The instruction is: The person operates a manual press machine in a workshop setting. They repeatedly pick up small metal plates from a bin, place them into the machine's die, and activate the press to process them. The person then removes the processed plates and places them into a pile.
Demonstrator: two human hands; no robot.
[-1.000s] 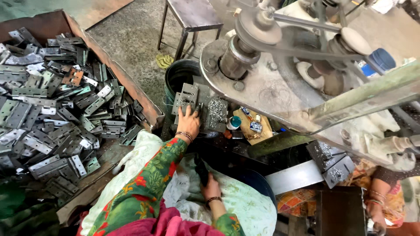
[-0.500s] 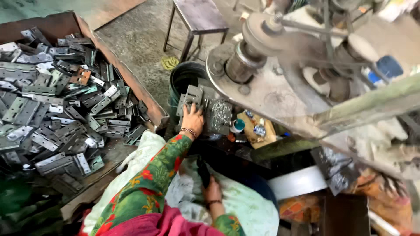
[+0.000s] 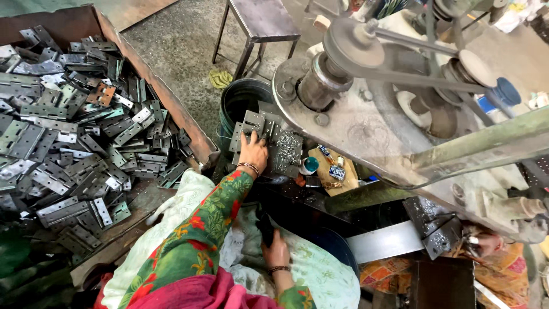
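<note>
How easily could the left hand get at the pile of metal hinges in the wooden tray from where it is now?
Probably yes. The left hand rests on a hinge plate by the black bucket; the hinge pile lies open on that side, with only the tray's low wall between.

The left hand (image 3: 253,151) has open floor (image 3: 189,40) far left; the big flywheel (image 3: 366,114) crowds it right, the bucket (image 3: 243,103) just beyond.

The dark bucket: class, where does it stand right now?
In the head view the dark bucket stands on the floor just beyond the left hand, between the bin of metal hinges and the machine's flywheel.
</note>
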